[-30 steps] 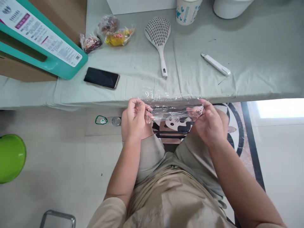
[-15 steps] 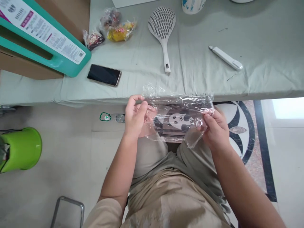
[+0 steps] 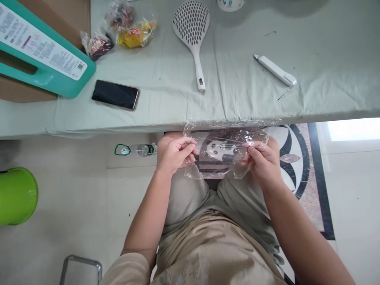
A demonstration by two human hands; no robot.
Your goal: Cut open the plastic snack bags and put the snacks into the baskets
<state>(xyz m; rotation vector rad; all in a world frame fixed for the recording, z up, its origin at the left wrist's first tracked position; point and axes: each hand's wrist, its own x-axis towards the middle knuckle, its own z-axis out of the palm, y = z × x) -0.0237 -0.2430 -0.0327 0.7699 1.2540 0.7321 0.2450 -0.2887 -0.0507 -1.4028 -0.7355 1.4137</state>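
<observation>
A clear, crinkled plastic bag (image 3: 219,134) is stretched between my two hands, over my lap and just in front of the table edge. My left hand (image 3: 176,154) pinches its left side between thumb and fingers. On the other side, my right hand (image 3: 264,160) grips the bag with thumb against forefinger. Through the film a panda picture (image 3: 219,150) on a dark, flat surface shows below. Beyond the hands, a white slotted skimmer (image 3: 192,27) lies on the table with its handle towards me.
On the pale green tablecloth (image 3: 237,91) lie a phone (image 3: 115,94), a white utility knife (image 3: 275,70) and several wrapped snacks (image 3: 136,35). A teal jug (image 3: 68,75) stands at left. On the floor are a plastic bottle (image 3: 144,149) and a green bin (image 3: 18,196).
My hands have come slightly closer together, and the bag sits a little lower and flatter between them. The view has shifted, so the table things appear further left.
</observation>
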